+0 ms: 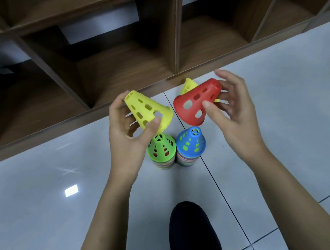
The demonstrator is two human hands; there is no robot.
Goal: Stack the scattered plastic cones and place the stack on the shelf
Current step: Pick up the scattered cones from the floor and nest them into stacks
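left hand [128, 133]: thumb on the front wall, fingers curled behind, pinching a yellow perforated plastic cone [148, 110] near its wide rim, narrow end up-left. right hand [235, 104]: thumb and fingers clamped on a red perforated plastic cone [194, 103], held near sideways with the mouth facing down-left. Both are in the air, just far of two stacks.

Risks:
- Both are light pinches on glossy, thin, slotted plastic. A slip likely drops the cone.
- The red cone is well off-axis. Lowered like that, it probably jams on or knocks the blue-topped stack [190, 142].
- green-topped stack [161, 147] is just left of it; touching or not, can't tell. Both look tall and narrow, so one nudge could topple both.

The cones have flat cut-off tops, and the stacks show multicolour rims down to the grey tiled floor [43, 180]. A second yellow cone [188, 85] is half hidden behind the red one. The dark wooden cubby shelf [172, 31] is on the far side.
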